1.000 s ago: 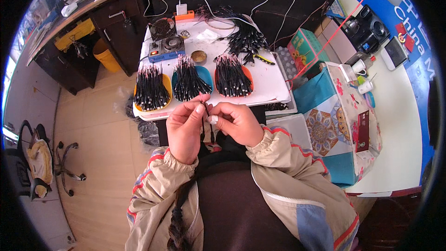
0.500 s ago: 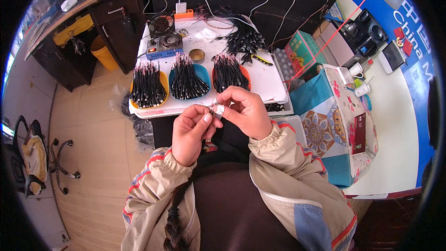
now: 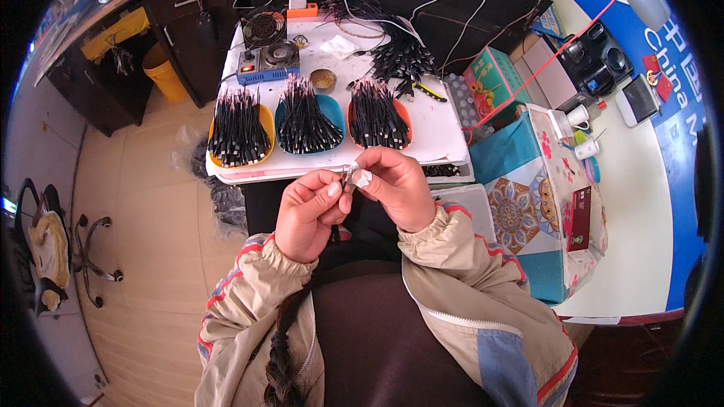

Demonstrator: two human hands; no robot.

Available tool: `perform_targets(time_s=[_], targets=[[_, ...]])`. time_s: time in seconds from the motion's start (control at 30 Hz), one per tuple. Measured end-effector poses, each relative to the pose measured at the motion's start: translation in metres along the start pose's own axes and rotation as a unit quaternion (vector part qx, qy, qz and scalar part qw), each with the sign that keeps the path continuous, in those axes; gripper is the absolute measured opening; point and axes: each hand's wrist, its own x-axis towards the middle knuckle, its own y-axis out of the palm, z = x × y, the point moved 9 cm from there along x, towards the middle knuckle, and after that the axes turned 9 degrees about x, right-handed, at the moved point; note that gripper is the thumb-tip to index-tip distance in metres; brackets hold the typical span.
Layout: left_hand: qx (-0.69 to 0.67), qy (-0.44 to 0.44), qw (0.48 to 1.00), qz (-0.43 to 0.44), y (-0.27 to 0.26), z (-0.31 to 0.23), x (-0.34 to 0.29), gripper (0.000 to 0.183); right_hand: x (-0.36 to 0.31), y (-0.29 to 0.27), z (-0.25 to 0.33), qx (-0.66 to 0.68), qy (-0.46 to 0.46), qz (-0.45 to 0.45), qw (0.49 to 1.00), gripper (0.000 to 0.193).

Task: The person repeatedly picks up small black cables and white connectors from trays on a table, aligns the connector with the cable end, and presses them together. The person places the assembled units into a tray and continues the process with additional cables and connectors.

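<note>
My left hand (image 3: 305,215) and my right hand (image 3: 401,190) meet in front of the table's near edge. The left one is closed in a pinch on a thin black cable (image 3: 335,234), whose lower part hangs below the fingers. At the fingertips of both hands is its upper end, too small to make out clearly. The fingers of my right hand are pinched there too, and a white wrap covers its thumb tip. Just beyond stand three trays of short black cables with pinkish wire ends: yellow (image 3: 269,139), blue (image 3: 338,117) and orange-red (image 3: 408,122).
On the white table (image 3: 437,132) are a blue electric device (image 3: 268,68), a round tin (image 3: 323,80), a heap of black cables (image 3: 400,53) and yellow-handled pliers (image 3: 430,92). A patterned cloth-covered stand (image 3: 520,181) is at the right. A wheeled chair (image 3: 94,256) stands at the left.
The view has shifted slightly. Both hands stay together, with small finger movements at the cable's end. The trays have not been touched.
</note>
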Motion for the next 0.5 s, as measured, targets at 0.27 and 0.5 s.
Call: perform_targets(time_s=[0.27,0.5], targets=[[0.012,0.003,1.000,-0.006,-0.002,0.002,-0.001,0.010,-0.003,-0.001,-0.011,0.064,0.024,-0.004,0.998,0.012],[-0.052,-0.018,0.998,0.040,0.000,0.007,-0.001,0.012,-0.006,0.002,-0.033,0.227,0.082,0.009,0.970,0.015]])
